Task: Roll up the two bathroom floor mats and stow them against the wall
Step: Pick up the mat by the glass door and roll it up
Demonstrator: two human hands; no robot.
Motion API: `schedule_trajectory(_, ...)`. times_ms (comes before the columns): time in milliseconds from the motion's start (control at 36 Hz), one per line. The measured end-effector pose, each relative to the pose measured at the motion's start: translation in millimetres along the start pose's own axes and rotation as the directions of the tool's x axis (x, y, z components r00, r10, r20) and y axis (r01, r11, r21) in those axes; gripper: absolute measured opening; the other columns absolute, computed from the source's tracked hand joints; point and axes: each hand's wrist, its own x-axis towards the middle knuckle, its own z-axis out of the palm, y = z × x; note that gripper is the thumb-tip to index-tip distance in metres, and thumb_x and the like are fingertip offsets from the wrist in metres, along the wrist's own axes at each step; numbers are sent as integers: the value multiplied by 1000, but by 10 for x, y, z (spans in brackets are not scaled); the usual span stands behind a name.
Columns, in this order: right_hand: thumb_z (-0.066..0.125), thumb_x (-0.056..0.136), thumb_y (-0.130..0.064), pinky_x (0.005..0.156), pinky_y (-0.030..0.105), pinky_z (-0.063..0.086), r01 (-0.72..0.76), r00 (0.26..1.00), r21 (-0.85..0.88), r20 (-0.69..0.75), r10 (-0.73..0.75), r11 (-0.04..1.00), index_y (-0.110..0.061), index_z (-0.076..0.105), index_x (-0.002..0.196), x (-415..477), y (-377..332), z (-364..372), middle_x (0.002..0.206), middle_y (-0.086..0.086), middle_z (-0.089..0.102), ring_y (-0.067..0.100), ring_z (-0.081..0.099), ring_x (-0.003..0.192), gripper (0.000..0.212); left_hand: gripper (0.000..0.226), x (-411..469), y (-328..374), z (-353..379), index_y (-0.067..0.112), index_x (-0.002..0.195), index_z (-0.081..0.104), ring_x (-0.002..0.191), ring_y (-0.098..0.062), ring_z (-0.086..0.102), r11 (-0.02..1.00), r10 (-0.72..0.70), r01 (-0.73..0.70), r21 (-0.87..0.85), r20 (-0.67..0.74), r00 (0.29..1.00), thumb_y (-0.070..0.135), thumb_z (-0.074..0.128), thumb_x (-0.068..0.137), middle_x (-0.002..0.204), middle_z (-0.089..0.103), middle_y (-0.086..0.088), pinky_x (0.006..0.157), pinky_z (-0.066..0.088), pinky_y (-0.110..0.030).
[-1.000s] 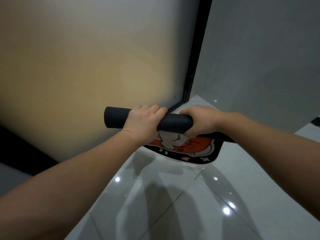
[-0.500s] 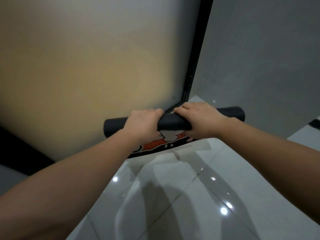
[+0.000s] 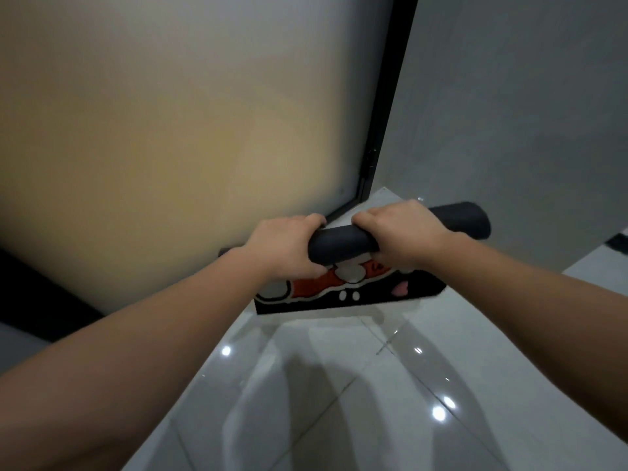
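A floor mat [image 3: 343,246] is mostly rolled into a dark cylinder, its black underside outward. My left hand [image 3: 289,248] grips the roll near its left end and my right hand [image 3: 404,232] grips it near the middle. The roll's right end [image 3: 469,219] sticks out past my right hand. Below the roll hangs the unrolled strip [image 3: 356,294], black with an orange and white cartoon print. It hangs just above the glossy floor. Only one mat is in view.
A frosted glass door [image 3: 187,130] with a black frame [image 3: 384,124] stands right behind the mat. A grey wall [image 3: 526,113] meets it at the right in a corner. Glossy light floor tiles [image 3: 339,402] spread toward me.
The roll has shifted right and tilted up at its right end, and my hands have turned it. The hanging printed strip now shows a straight bottom edge.
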Motion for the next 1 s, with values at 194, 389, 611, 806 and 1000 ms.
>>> schedule_trajectory(194,68,73,-19,55,36,48,118,954,-104,-264,-142,988,-11,60,105,-45,13,133,79,8,64,30,61,65,33,64,39,-49,3,38,114,49,88,-20,62,974,-34,66,-215,151,988,50,70,55,98,65,8,79,53,-40)
schedule_trajectory(389,66,72,-47,80,40,50,-18,999,91,53,13,996,-28,46,125,16,27,76,109,1,60,26,59,96,60,36,-25,19,15,27,110,48,90,-26,61,988,49,-29,153,-130,990,38,60,78,100,64,1,68,45,-33)
schedule_trajectory(611,81,61,-40,76,33,50,-278,903,494,427,49,824,-43,50,101,67,100,-119,94,-14,62,13,61,85,51,43,-104,61,75,20,120,48,90,-29,59,949,195,-99,300,-309,931,27,58,79,103,61,-2,74,42,-39)
schedule_trajectory(806,70,69,-42,61,29,36,-149,977,200,183,112,968,-32,52,92,55,30,-91,86,-4,62,23,61,82,31,66,-8,19,47,27,127,38,104,-26,54,975,115,-77,210,-175,978,45,65,70,116,53,0,85,43,-38)
schedule_trajectory(1000,57,81,-24,65,41,50,92,982,-115,-157,-110,989,-16,54,108,21,6,71,92,5,64,28,61,78,29,75,82,10,-163,34,127,43,99,-19,58,980,-31,57,-188,139,990,46,77,62,117,60,8,83,50,-37)
